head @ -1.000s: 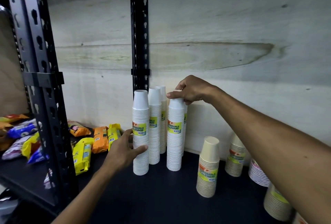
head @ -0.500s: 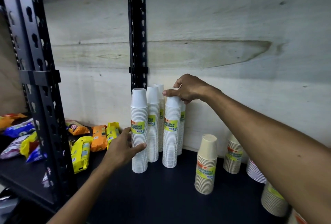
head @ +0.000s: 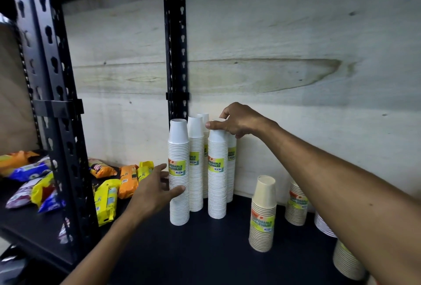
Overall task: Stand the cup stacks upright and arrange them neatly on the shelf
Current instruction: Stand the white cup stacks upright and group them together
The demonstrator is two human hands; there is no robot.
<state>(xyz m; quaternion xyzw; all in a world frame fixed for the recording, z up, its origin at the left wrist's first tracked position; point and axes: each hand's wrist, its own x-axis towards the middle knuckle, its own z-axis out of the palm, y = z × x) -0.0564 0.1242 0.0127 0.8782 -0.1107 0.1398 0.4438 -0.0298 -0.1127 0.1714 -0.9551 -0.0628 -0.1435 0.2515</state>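
Several tall white cup stacks stand upright at the back of the dark shelf [head: 205, 250], next to the black upright post. My left hand [head: 157, 189] touches the side of the front-left white stack [head: 179, 177], thumb and fingers loosely spread around it. My right hand [head: 237, 122] grips the top of the front-right white stack [head: 217, 177] with curled fingers. Behind these stand two more white stacks [head: 196, 161]. A shorter cream cup stack [head: 263, 214] stands upright to the right, and another cream stack [head: 296, 207] is partly hidden behind my right forearm.
Snack packets [head: 107, 196] in yellow and orange lie on the shelf to the left, beyond a black metal post [head: 57, 107]. A pile of white plates [head: 323, 225] and a tilted cream stack [head: 348, 262] sit at the far right under my arm. A pale plywood wall backs the shelf.
My right hand has shifted the front-right white stack slightly left, closer to the others. My left hand has loosened on the front-left stack, its fingers now more spread.
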